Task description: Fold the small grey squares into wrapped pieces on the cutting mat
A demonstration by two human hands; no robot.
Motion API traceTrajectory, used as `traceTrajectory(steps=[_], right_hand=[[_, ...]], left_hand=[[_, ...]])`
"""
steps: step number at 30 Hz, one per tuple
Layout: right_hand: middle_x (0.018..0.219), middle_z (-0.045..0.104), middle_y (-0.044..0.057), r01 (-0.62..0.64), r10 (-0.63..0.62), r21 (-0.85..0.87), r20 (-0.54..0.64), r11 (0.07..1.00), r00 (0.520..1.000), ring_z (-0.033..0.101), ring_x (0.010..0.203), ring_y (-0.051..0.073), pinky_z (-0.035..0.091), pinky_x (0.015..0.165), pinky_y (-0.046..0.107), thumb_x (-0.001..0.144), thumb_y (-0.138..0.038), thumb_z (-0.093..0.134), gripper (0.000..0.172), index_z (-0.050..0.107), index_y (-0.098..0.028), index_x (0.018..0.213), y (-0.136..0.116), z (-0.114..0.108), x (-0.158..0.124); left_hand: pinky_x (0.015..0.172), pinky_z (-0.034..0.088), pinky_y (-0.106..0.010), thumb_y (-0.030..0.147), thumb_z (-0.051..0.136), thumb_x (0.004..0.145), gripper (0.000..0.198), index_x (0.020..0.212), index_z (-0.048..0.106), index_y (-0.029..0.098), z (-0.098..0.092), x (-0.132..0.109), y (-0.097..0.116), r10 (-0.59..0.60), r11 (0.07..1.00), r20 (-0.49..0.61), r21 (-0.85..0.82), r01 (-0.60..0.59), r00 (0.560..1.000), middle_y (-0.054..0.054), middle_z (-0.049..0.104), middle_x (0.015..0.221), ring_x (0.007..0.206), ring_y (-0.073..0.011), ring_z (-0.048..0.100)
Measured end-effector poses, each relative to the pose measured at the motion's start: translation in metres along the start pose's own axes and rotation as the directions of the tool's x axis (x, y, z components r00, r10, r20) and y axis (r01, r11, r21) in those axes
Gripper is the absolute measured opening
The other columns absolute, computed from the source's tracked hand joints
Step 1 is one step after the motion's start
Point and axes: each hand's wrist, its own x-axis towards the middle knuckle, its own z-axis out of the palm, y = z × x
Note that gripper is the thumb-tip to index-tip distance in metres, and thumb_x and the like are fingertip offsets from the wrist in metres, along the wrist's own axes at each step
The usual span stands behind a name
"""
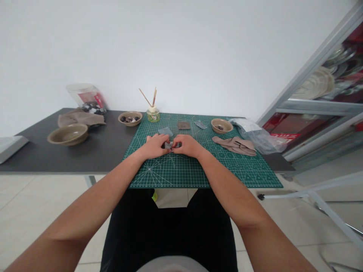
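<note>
Over the green cutting mat (181,173), my left hand (155,146) and my right hand (187,146) meet with their fingertips pinched on a small grey piece of thin material (168,145). My fingers cover most of it, so its exact kind does not show. Pale thin lines, possibly string, curve on the mat just below it. Just behind my left hand lies a flat light-blue piece (165,131). A brown square (183,125) and another small grey-blue piece (200,124) lie farther back.
A bowl of dark and pale stones (130,118) and a reed diffuser (153,114) stand back left. On the right are a bowl (221,126), a brown cloth (236,146) and a clear plastic bag (259,138). Farther left are another bowl (68,135) and a clear tub (86,96).
</note>
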Motion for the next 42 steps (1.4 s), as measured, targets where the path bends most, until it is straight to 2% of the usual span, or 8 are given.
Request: traceTrajectory(steps=[7,15,19,23,27,32,38,42], right_hand=[[0.081,0.064,0.000,-0.054,0.049,-0.096,-0.051,0.994,0.997,0.056,0.076,0.013,0.036,0.074,0.026,0.077,-0.019,0.074,0.003,0.072,-0.017,0.075,0.0015,-0.0017,-0.0013],[0.082,0.064,-0.001,-0.002,0.002,-0.002,0.024,1.000,1.000,0.058,0.077,0.013,0.037,0.073,0.024,0.075,-0.016,0.075,0.005,0.071,-0.017,0.073,-0.0022,-0.0028,0.0008],[0.077,0.060,-0.002,-0.028,0.028,-0.047,-0.009,0.999,1.000,0.054,0.073,0.012,0.035,0.071,0.024,0.073,-0.016,0.075,0.008,0.068,-0.016,0.071,0.0007,-0.0056,-0.0020],[0.082,0.063,0.000,-0.047,0.043,-0.092,-0.041,0.995,0.998,0.056,0.077,0.014,0.037,0.075,0.026,0.078,-0.017,0.073,0.004,0.070,-0.016,0.076,0.0015,-0.0038,-0.0007],[0.089,0.068,0.002,0.000,0.001,-0.040,0.017,0.999,1.000,0.060,0.085,0.015,0.038,0.080,0.026,0.081,-0.019,0.072,0.002,0.072,-0.017,0.082,-0.0005,-0.0005,0.0029],[0.085,0.065,0.000,0.024,-0.026,0.033,0.058,0.999,0.998,0.059,0.081,0.013,0.038,0.076,0.025,0.077,-0.018,0.074,0.005,0.069,-0.018,0.075,-0.0036,-0.0019,0.0019],[0.077,0.055,-0.003,-0.044,0.043,-0.073,-0.012,0.996,0.999,0.051,0.072,0.013,0.034,0.070,0.024,0.072,-0.020,0.075,0.013,0.062,-0.018,0.072,-0.0023,-0.0018,-0.0018],[0.083,0.059,0.000,-0.032,0.029,-0.098,-0.032,0.995,0.999,0.054,0.079,0.014,0.036,0.075,0.025,0.078,-0.018,0.070,0.005,0.065,-0.017,0.078,0.0002,0.0005,-0.0004]], left_hand=[[0.084,0.035,-0.045,0.049,0.057,0.083,0.031,0.098,0.055,0.022,0.0014,0.0007,-0.0009,-0.003,1.000,-0.001,-0.007,0.003,1.000,-0.009,0.064,0.104,0.106,-0.0344,0.054],[0.083,0.035,-0.045,0.048,0.057,0.082,0.030,0.097,0.054,0.022,-0.0004,0.0001,0.0008,-0.008,1.000,0.000,-0.010,0.008,1.000,-0.009,0.064,0.103,0.105,-0.0341,0.054],[0.085,0.035,-0.045,0.048,0.057,0.082,0.030,0.097,0.055,0.023,-0.0004,0.0000,0.0000,-0.010,1.000,-0.003,-0.017,0.010,1.000,-0.009,0.065,0.104,0.106,-0.0341,0.054],[0.086,0.035,-0.046,0.048,0.058,0.081,0.030,0.097,0.056,0.023,0.0003,0.0006,-0.0003,-0.017,1.000,0.000,-0.025,0.017,1.000,-0.008,0.065,0.102,0.105,-0.0344,0.054],[0.086,0.035,-0.047,0.051,0.057,0.082,0.030,0.095,0.054,0.023,0.0010,0.0012,-0.0006,-0.010,1.000,-0.005,-0.022,0.010,1.000,-0.009,0.064,0.104,0.106,-0.0348,0.053],[0.085,0.035,-0.046,0.050,0.059,0.081,0.031,0.097,0.053,0.023,-0.0003,0.0006,0.0001,-0.011,1.000,0.004,-0.011,0.011,1.000,-0.009,0.065,0.105,0.106,-0.0348,0.053],[0.085,0.034,-0.045,0.050,0.059,0.081,0.033,0.099,0.055,0.023,0.0003,-0.0001,-0.0003,-0.012,1.000,-0.002,-0.008,0.012,1.000,-0.009,0.065,0.105,0.109,-0.0355,0.053],[0.084,0.034,-0.045,0.052,0.058,0.083,0.033,0.098,0.054,0.023,0.0008,0.0003,-0.0002,-0.017,1.000,0.009,0.001,0.017,1.000,-0.009,0.065,0.104,0.107,-0.0349,0.053]])
